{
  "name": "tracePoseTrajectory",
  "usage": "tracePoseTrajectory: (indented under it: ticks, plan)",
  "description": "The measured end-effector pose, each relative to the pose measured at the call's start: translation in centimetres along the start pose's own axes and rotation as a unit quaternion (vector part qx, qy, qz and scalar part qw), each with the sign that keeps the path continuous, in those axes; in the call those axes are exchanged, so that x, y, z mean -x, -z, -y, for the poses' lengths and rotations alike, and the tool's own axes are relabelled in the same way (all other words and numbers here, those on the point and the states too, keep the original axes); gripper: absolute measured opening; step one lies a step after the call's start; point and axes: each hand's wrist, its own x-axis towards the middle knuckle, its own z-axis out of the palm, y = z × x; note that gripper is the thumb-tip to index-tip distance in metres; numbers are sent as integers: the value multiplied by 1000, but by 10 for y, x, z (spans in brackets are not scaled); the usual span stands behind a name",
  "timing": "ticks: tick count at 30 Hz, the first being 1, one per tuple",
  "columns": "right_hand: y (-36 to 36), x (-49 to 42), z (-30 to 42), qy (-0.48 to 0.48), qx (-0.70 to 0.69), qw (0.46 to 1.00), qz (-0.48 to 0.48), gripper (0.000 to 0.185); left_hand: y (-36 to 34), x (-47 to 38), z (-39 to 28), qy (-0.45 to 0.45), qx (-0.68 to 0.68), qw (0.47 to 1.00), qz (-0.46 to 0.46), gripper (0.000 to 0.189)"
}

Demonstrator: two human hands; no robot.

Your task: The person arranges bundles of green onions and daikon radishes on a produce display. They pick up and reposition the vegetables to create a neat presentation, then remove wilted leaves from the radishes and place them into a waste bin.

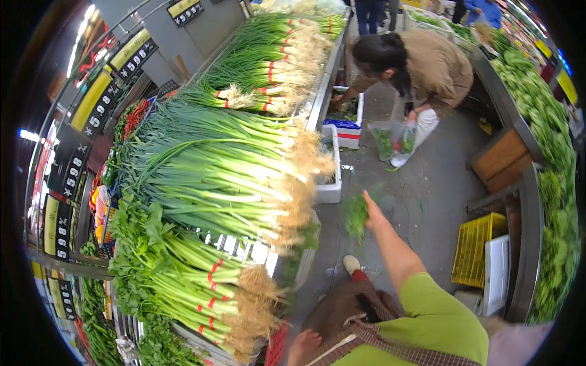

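Note:
My right hand [376,216] reaches forward over the floor, gripping a bunch of fine leafy greens [355,215] blurred by motion. Low by the brown apron [336,311] is my left hand [306,344]; nothing shows in it, and its fingers are too unclear to tell open from shut. Beside me on the left, a display counter bears celery [183,274] tied with red bands, long leeks or large scallions [219,169] with roots outward, and bundled thin scallions [274,68] farther up.
A person in a brown top [430,64] bends over a white foam box [350,128], holding clear bags of greens [389,139]. Another foam box [330,192] sits against the counter. At right are a yellow plastic crate [474,247] and a leafy vegetable stand [526,87]. Price signs [94,107] line the left.

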Motion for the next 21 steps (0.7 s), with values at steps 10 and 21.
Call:
tracePoseTrajectory:
  ticks: [10, 21]
  plan:
    - [-48, -100, 25, 171, 526, 807, 204, 20, -67, -11, 14, -24, 103, 991, -86, 38]
    - [5, 161, -117, -85, 734, 495, 457, 20, -61, 42, 80, -101, 217, 951, -197, 33]
